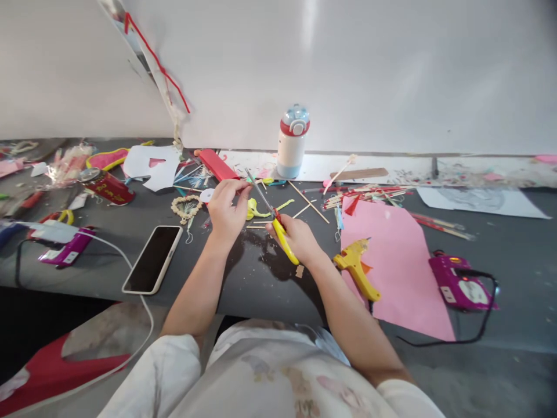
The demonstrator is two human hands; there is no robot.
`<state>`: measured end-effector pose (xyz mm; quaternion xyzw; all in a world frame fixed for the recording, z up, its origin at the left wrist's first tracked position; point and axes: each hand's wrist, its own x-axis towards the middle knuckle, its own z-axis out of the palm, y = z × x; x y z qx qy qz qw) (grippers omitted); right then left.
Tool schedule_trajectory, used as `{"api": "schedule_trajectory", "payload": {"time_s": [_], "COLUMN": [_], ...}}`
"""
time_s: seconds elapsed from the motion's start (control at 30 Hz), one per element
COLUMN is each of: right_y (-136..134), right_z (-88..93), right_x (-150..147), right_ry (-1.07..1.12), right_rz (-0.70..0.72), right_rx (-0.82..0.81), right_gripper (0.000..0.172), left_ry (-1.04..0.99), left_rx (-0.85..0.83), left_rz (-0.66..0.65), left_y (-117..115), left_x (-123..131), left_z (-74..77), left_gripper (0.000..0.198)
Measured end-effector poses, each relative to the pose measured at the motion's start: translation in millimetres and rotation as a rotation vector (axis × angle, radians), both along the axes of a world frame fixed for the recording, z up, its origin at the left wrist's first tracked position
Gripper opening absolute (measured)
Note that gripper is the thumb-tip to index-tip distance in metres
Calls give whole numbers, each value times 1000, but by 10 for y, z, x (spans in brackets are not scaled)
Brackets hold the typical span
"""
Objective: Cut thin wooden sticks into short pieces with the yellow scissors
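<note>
— Scissors (274, 223) first: where do we see them?
— In front of the bottle (292, 142), nearer to us, over the dark table (261, 278). Our right hand (300, 238) is clenched round the yellow handles. The blades point up and away, towards the bottle's left.
— And our left hand (226, 209)?
— Left of the bottle and nearer us, fingertips pinched together right beside the blades. We cannot tell whether anything sits between them.
— What crowds in?
— A yellow glue gun (357, 267) lies to the right of the bottle, near our right wrist, partly on a pink sheet (391, 273). Thin sticks (365, 194) are scattered between the bottle and that sheet. A phone (152, 258) lies well to the bottle's left, face up.
— How do the scissors look?
— Slim grey blades, nearly closed as far as we can tell. There is a red spot at the pivot, and the bright yellow handles are mostly hidden in our fist.
</note>
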<state>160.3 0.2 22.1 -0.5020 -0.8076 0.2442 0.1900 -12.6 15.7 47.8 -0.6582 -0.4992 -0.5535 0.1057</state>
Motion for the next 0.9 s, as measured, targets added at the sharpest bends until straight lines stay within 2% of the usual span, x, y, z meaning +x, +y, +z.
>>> {"api": "schedule_trajectory", "payload": {"time_s": [0.2, 0.5, 0.63, 0.7, 0.8, 0.9], "right_y": [-24, -1, 19, 24, 29, 42], "right_z": [-4, 6, -3, -2, 6, 10], "right_x": [10, -4, -9, -13, -5, 28], "right_ry": [9, -8, -5, 14, 76, 204], "right_rz": [5, -23, -67, -80, -111, -148], "right_rx": [16, -12, -42, -61, -82, -120], "right_gripper": [42, 44, 45, 45, 45, 44], "left_ry": [60, 109, 63, -32, -299, -504], "left_rx": [-33, -115, -148, -208, -353, -592], "left_rz": [-17, -8, -37, -60, -199, -495], "left_y": [18, 20, 21, 29, 37, 3], "left_x": [-15, -23, -14, 22, 147, 345], "left_z": [-45, -19, -8, -33, -130, -256], "left_gripper": [11, 13, 15, 21, 39, 77]}}
